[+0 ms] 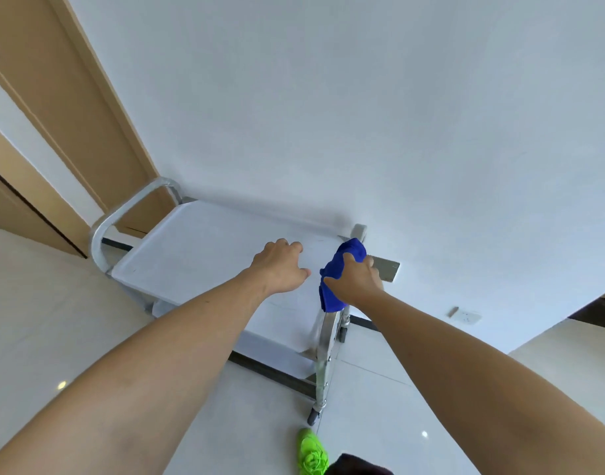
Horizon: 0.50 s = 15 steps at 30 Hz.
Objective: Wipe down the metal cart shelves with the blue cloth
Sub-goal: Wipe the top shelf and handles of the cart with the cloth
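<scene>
Blue cloth (pixel 339 269): bunched in right hand (pixel 357 279) at cart (pixel 205 248) top-shelf end, ready for wiping
Left hand (pixel 280 265): fingers loosely curled, holding nothing, seemingly steadying the shelf

You have a metal cart (pixel 191 248) against the white wall, its pale, flat top shelf level, a curved tubular handle at its left end and a lower shelf (pixel 277 341) showing beneath. The blue cloth (pixel 339 269) is bunched up at the top shelf's right edge, draping down over the side.
</scene>
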Available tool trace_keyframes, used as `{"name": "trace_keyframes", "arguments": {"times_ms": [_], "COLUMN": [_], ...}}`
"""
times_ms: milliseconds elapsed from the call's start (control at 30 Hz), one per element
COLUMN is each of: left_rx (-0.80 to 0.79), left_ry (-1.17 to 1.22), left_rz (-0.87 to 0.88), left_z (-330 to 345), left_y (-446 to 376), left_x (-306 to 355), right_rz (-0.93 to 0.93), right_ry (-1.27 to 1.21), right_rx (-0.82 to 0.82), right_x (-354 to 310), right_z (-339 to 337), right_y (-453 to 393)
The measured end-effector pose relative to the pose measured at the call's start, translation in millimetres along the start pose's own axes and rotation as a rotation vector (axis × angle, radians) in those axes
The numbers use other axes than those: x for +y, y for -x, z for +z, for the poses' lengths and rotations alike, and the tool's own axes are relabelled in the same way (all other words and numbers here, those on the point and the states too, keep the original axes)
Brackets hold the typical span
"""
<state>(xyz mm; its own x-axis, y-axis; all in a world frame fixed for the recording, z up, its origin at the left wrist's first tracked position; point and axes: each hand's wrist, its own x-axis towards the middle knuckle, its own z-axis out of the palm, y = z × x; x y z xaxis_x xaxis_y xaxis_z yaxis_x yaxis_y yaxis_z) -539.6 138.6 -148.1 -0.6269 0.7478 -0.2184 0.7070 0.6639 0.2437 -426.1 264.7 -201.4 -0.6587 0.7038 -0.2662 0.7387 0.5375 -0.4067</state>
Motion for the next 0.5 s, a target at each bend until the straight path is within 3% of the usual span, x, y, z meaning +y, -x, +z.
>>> {"name": "trace_keyframes", "arguments": {"times_ms": [500], "left_rx": [-0.178], "left_ry": [-0.042], "left_rz": [0.041], "left_z": [29.9], "left_y": [-126.0], "left_x": [-19.6], "right_rz": [0.176], "right_ry": [-0.129], "right_rx": [-0.016], "right_x": [-3.6], "right_z": [54.3], "right_y": [-96.1]}}
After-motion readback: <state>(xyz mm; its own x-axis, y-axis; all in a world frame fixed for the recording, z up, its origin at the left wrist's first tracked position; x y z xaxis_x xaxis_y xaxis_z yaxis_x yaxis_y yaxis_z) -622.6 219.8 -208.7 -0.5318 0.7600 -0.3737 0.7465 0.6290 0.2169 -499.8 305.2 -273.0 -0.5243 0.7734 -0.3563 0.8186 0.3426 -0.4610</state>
